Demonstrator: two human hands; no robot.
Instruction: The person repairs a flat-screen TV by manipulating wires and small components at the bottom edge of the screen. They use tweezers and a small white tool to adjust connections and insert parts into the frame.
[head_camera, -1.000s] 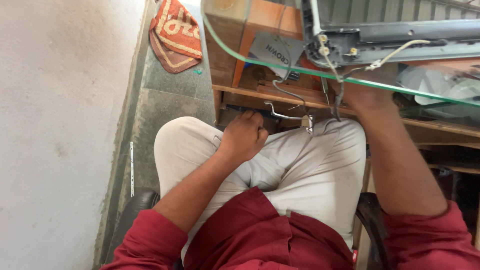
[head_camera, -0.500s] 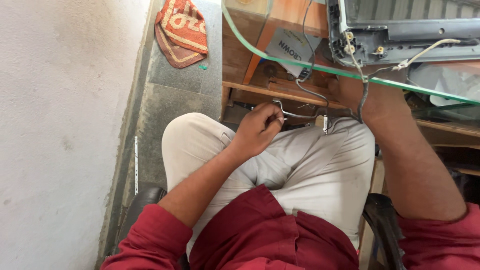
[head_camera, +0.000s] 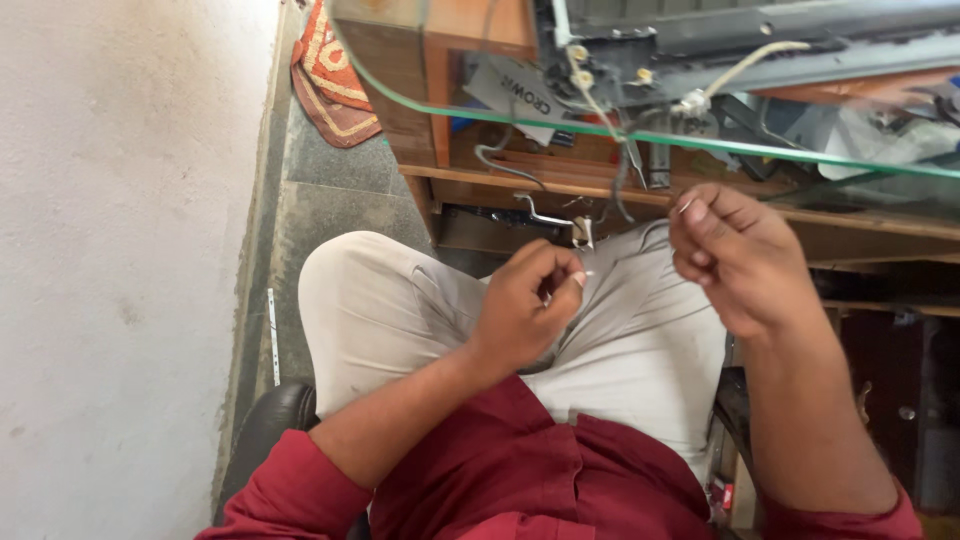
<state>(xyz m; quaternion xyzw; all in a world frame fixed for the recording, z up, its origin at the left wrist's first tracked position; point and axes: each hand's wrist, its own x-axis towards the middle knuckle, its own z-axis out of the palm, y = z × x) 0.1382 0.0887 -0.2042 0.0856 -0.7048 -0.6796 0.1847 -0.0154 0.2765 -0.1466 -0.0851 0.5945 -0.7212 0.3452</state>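
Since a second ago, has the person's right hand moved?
Yes. The right hand has come down and away from the wooden shelf edge under the glass top, and is now over the lap, level with the left hand.

I sit in a small repair workshop: an opened grey machine (head_camera: 760, 40) with loose wires (head_camera: 600, 110) lies on my glass-topped wooden bench (head_camera: 450, 80), parts crowd its shelf (head_camera: 520, 170), and the concrete floor (head_camera: 330, 210) runs beside a plain wall (head_camera: 120, 250).

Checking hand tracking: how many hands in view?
2. Left hand over the lap, fingers pinched on a thin wire end. Right hand raised below the glass tabletop, also pinching wire. No others visible.
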